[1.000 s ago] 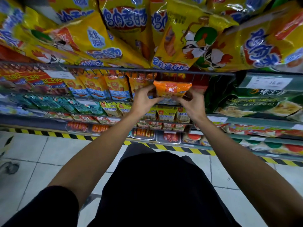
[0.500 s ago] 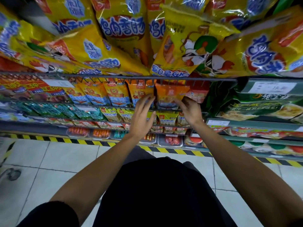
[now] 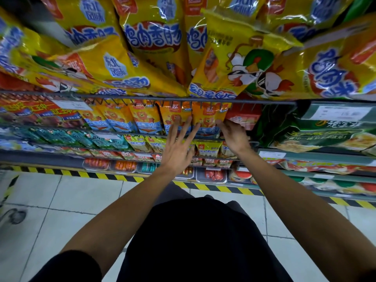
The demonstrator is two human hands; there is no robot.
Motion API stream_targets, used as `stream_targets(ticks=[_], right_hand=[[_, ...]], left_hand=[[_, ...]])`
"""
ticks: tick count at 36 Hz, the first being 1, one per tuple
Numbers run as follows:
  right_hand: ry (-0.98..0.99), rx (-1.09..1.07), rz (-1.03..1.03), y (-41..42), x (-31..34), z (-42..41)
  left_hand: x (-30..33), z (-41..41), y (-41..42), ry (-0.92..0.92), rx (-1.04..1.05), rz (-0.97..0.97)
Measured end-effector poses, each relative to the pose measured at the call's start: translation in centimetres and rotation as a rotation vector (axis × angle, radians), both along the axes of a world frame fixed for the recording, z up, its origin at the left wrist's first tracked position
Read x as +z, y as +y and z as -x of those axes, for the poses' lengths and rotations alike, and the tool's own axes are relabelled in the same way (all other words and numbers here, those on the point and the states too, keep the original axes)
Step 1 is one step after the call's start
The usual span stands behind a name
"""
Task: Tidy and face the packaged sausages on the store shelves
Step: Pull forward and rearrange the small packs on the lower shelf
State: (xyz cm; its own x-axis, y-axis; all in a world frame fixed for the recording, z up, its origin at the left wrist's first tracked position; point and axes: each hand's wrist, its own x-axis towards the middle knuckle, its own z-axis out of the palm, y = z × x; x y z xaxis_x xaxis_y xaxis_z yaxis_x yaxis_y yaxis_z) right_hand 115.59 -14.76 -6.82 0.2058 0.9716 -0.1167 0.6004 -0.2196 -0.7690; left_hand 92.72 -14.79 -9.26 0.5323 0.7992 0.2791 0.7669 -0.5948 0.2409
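Note:
An orange sausage pack (image 3: 207, 115) with a lion picture hangs upright at the right end of a row of like orange packs (image 3: 142, 117), under the grey wire rail (image 3: 183, 97). My left hand (image 3: 179, 145) is spread open, its straight fingertips touching the lower part of the neighbouring orange pack and this one. My right hand (image 3: 236, 135) has its fingers curled at the pack's lower right edge. The fingertips there are partly hidden.
Large yellow sausage bags (image 3: 154, 37) overhang from the shelf above. A red pack (image 3: 244, 117) hangs just right of my right hand, with green bags (image 3: 315, 137) beyond. Small yellow packs (image 3: 207, 148) and trays fill lower shelves. A yellow-black stripe (image 3: 213, 187) edges the tiled floor.
The orange pack, held flat in both hands a second ago, now hangs upright in the row. My left hand let go and spread open against the packs.

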Motion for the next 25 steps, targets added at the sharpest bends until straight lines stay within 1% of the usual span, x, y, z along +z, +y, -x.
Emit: stream_targets(ticks=[4,8,11,16,21,25], right_hand=[[0.011,0.027,0.057,-0.4,0.6,-0.3],[0.106,-0.015,0.039,-2.2,1.2,-1.0],[0.118,-0.007,0.031,-3.6,1.7,-1.6],[0.112,0.005,0.001,-5.7,3.3,-1.9],[0.127,0.014,-0.02,-7.8,6.2,-2.0],[0.094,0.012,-0.095,-9.3,9.3,-2.3]], left_hand=[[0.6,-0.2,-0.3,0.045,0.017,0.038],[2.0,-0.1,-1.0,0.068,0.039,0.117],[3.3,0.2,-1.8,0.093,0.057,0.173],[6.1,0.7,-3.3,0.048,0.056,0.266],[9.2,0.8,-4.0,0.051,0.025,0.357],[12.3,0.6,-3.9,-0.007,-0.003,0.35]])
